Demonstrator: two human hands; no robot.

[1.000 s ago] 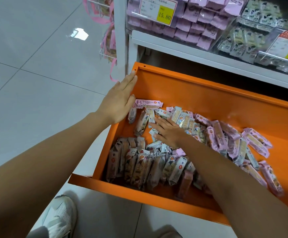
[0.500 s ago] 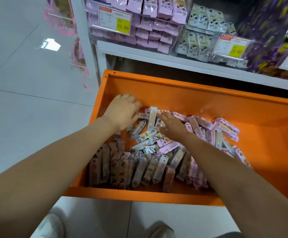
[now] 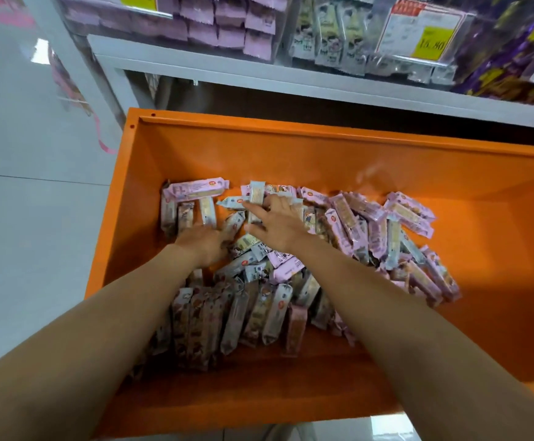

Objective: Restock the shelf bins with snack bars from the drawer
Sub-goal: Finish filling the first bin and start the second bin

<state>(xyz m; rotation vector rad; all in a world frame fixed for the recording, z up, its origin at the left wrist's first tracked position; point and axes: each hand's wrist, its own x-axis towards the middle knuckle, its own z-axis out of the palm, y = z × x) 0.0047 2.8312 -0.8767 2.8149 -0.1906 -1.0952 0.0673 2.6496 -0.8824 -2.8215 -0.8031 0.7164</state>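
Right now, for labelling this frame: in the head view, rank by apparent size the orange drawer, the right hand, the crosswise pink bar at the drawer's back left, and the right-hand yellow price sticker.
1. orange drawer
2. right hand
3. pink bar and yellow price sticker: they look about alike, so unranked.

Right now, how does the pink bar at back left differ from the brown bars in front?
The pink bar lies crosswise; the brown bars lie side by side, front to back. The pink bar's wrapper is pale, the brown bars' dark. Both sit in the orange drawer.
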